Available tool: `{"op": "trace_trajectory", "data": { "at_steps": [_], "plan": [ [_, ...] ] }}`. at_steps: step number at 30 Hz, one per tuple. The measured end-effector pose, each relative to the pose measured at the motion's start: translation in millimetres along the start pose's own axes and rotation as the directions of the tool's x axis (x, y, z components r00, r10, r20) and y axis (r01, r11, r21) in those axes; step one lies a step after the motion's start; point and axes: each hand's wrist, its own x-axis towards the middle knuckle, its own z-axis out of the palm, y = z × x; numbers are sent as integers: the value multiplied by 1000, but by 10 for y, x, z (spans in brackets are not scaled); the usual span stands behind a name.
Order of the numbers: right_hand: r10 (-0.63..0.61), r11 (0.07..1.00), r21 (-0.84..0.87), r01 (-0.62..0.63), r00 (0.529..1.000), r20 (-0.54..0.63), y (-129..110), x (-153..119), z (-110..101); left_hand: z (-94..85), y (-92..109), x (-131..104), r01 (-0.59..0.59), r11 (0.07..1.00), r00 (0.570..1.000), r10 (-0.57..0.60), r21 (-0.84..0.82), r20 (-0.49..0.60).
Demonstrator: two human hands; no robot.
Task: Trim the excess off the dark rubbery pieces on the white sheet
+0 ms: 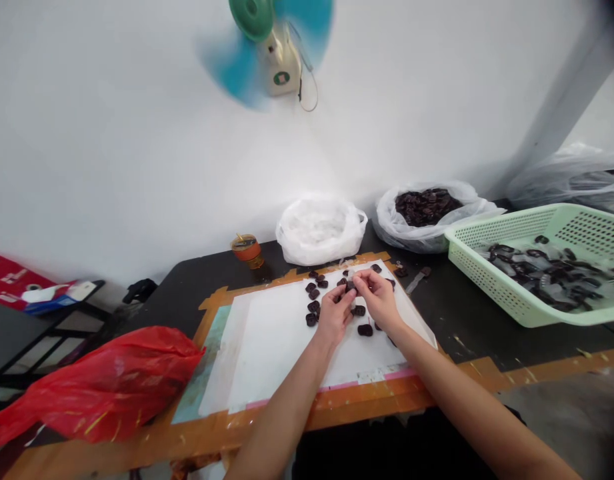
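Observation:
Over a white sheet [271,337] on the table, my two hands meet with their fingertips close together. My left hand [334,315] pinches a small dark brown piece [350,285]. The fingers of my right hand [379,299] are closed on a small translucent piece [351,274] right against it; the fingers partly hide both. Several loose dark pieces [365,330] with rounded corners lie on the sheet around my hands. Just beyond the sheet's right edge lies a dark piece with a translucent strip [417,280].
On the right stands a light green basket [491,293] holding dark and translucent pieces. Along the wall are a bag of dark pieces [427,207], a white bag of translucent contents [317,230] and an orange-banded jar [247,249]. A red bag [131,380] lies left. A fan [281,63] spins above.

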Motion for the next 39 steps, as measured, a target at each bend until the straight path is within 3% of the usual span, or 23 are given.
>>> {"op": "trace_trajectory", "data": {
  "at_steps": [4, 12, 17, 31, 39],
  "plan": [
    [103, 983, 148, -110, 993, 54, -20, 3, -9, -48, 8, 15, 43, 998, 996, -40, -36, 79],
    [120, 970, 201, -137, 988, 94, -22, 32, -46, -77, 29, 17, 133, 986, 984, -119, -98, 132],
    [217, 913, 289, -288, 942, 255, -44, 54, -90, -98, 11, 51, 76, 986, 996, -70, -147, 46],
    [477, 798, 256, -545, 832, 285, -25, 98, -169, -142, -46, 110, 16, 999, 999, -15, 44, -29],
    [465, 807, 270, -525, 847, 257, 0, 89, -166, -133, -9, 111, 1, 990, 999, 5, 138, -47]
  ]
}}
